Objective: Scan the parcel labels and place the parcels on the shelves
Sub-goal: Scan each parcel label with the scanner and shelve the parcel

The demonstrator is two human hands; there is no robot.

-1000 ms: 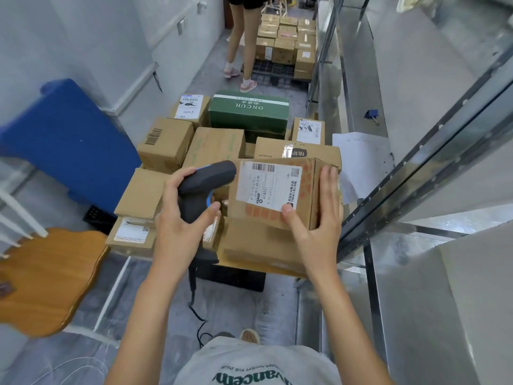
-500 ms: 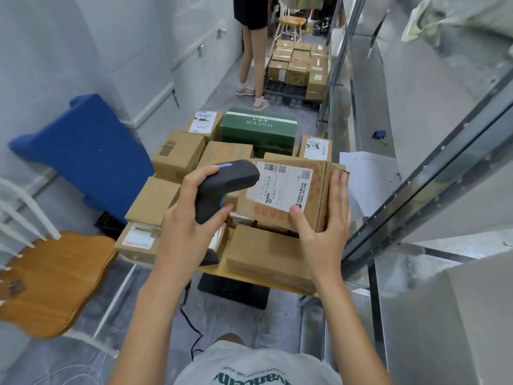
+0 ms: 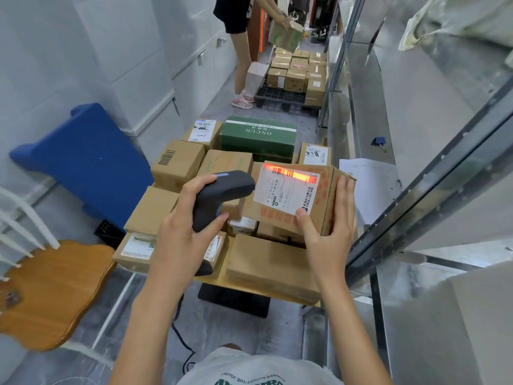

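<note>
Since the frame half a second ago, we see a red-orange scan bar lit across the top of the label (image 3: 288,188), over its barcode; earlier the label was unlit. The second person (image 3: 238,37) up the aisle now leans over holding a box, where before they only stood.

Going left to right: a wooden chair seat (image 3: 47,293) sits low at the left, with a blue pallet (image 3: 80,165) leaning on the wall behind it. Next comes the stack of parcels (image 3: 177,162) on a low platform, a green box (image 3: 258,136) at its far end.

Our left hand (image 3: 180,237) is curled round the handle of the dark scanner (image 3: 222,195), index finger on the trigger, the scanner's head aimed right at the label and just beside the held parcel's left edge. The held parcel (image 3: 322,201), a brown carton with red print, is lifted above the stack, tilted with its labelled face towards us. Our right hand (image 3: 330,234) clamps it from the right: thumb pressed on the near lower edge by the label's corner, fingers straight up along the right side.

Right of the parcel, a sheet of paper (image 3: 366,187) lies on the lower metal shelf (image 3: 410,112), with a blue binder clip (image 3: 379,141) farther along. The shelf frame's slanted rail (image 3: 433,190) runs close by our right hand; bare shelf surface stretches beyond it.
</note>
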